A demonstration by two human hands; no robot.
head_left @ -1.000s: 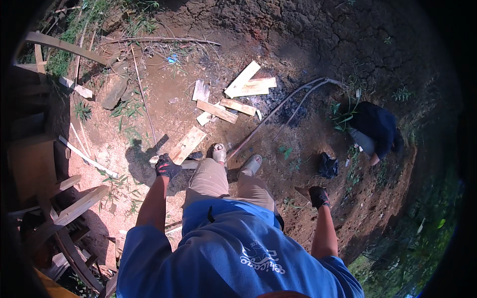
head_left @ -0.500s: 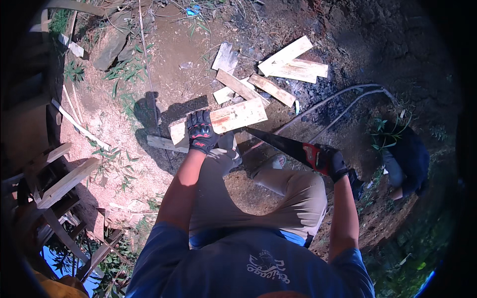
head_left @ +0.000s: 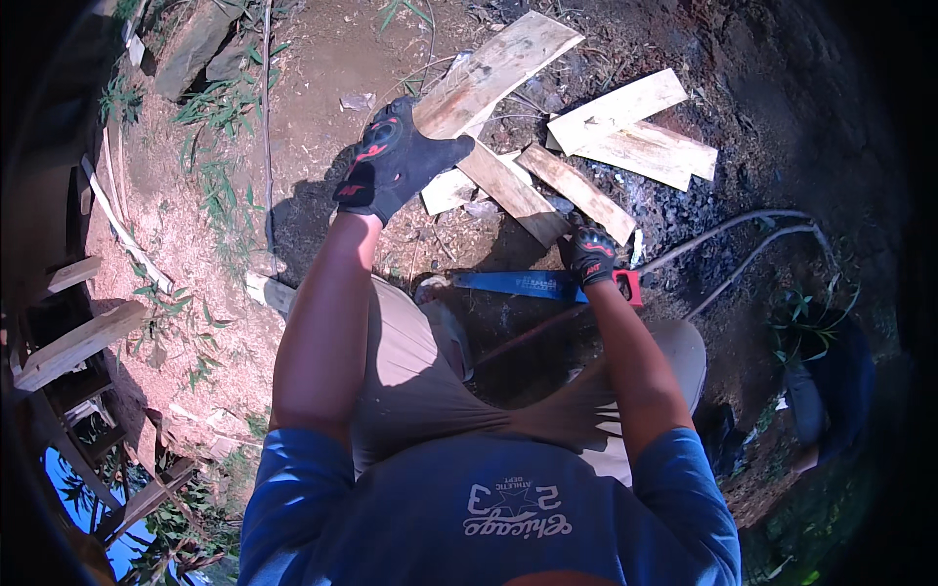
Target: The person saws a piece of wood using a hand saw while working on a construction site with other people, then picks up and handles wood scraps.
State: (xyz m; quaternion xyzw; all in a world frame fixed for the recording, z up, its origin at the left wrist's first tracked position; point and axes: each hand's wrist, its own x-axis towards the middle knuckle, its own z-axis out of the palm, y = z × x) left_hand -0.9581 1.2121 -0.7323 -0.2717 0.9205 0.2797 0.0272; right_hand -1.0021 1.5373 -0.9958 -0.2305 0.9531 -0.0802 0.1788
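Note:
My left hand (head_left: 396, 161), in a black glove with red trim, is open with the thumb stretched out. It lies against the near end of a wide pale board (head_left: 503, 73) resting across other boards. My right hand (head_left: 590, 256), gloved alike, curls its fingers at the near end of a narrow wooden plank (head_left: 513, 195). A handsaw (head_left: 513, 283) with a blue blade and red handle lies below my right wrist, outside my grip. The wrist covers part of the saw near its handle.
Several board pieces (head_left: 625, 117) lie on dark ashy ground beyond my right hand. A bent branch (head_left: 743, 220) runs to the right. Sawdust (head_left: 186, 322) covers the ground at left, beside stacked timber (head_left: 78, 342). Another person (head_left: 831, 391) is at the far right.
The board under my left hand has moved forward onto the other pieces. My right hand has let go of the saw, which now lies flat, and reached the narrow plank.

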